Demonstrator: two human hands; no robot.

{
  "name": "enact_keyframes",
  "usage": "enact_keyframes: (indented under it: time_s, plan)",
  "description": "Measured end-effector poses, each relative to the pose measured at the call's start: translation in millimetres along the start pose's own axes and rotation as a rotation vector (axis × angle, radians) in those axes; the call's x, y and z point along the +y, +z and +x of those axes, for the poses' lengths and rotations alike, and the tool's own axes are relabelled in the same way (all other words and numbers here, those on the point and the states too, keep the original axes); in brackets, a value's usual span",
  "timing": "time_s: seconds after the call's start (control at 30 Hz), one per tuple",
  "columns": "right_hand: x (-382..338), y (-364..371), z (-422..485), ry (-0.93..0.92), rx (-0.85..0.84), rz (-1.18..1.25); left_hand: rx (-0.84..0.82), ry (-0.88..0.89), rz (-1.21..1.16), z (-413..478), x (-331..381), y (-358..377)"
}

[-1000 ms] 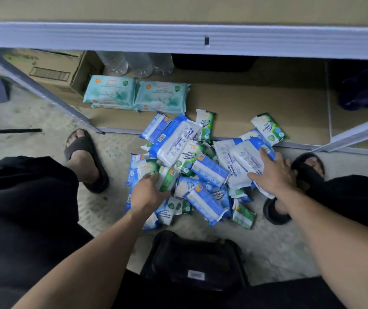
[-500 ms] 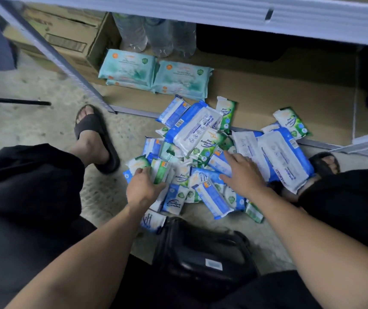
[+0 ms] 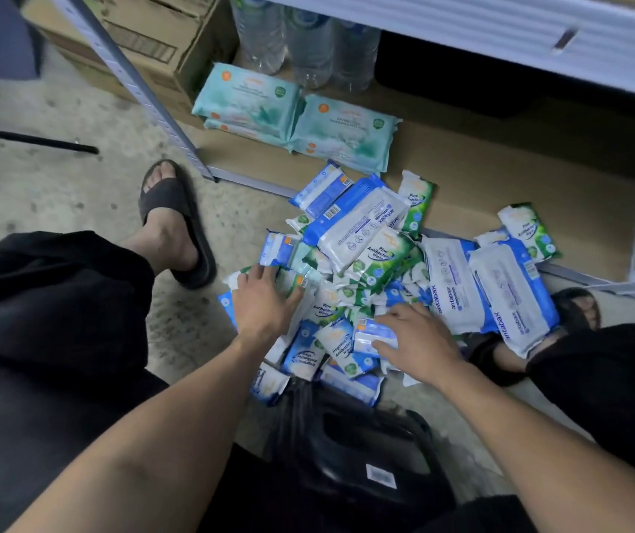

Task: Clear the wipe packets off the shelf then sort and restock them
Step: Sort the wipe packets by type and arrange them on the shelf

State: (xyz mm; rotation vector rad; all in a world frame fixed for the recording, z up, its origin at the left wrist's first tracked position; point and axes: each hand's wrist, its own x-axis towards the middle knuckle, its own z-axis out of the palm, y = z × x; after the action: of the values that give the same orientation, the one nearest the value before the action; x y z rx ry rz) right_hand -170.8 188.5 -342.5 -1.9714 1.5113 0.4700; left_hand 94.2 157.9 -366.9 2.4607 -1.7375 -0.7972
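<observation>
Dim, soft light; blurred, warped edges

We crouch over a heap of small blue, green and white plastic wipe packets on the grey concrete floor; our left hand lies spread on its left side, our right hand flat on the near packets; two large white-and-blue packs lie alongside; teal packs sit on the brown shelf board.

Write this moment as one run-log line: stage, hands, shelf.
stage: sorting | left hand: rests on packet pile | right hand: rests on packet pile | shelf: holds teal packs
</observation>
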Motion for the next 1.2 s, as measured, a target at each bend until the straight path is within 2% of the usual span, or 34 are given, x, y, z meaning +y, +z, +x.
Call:
enact_keyframes:
  time_s: [0.13,0.2,0.3,0.5,0.63,0.8,1.03,1.2]
  plan:
    - [-8,-9,10,-0.019,0.251,0.034,-0.002,0.136,-0.013,27,8,3]
    - [-13,-22,22,-0.002,0.305,0.043,-0.001,0.161,-0.033,41,8,3]
    - [-18,-39,46,0.007,0.25,0.039,-0.031,0.128,-0.069,66,4,2]
    - [-33,-69,92,-0.045,0.189,-0.048,-0.177,-0.098,-0.197,100,-8,7]
    - [-41,-76,119,-0.075,0.132,-0.102,-0.105,-0.112,-0.298,92,-17,16]
    - [-46,-71,138,-0.081,0.017,-0.194,-0.098,-0.067,-0.351,85,-23,20]
    - [-44,-59,132,-0.058,0.102,-0.194,-0.058,-0.081,-0.398,60,-28,19]
    - [-41,-56,131,-0.057,0.113,-0.218,-0.146,-0.147,-0.361,47,-42,19]
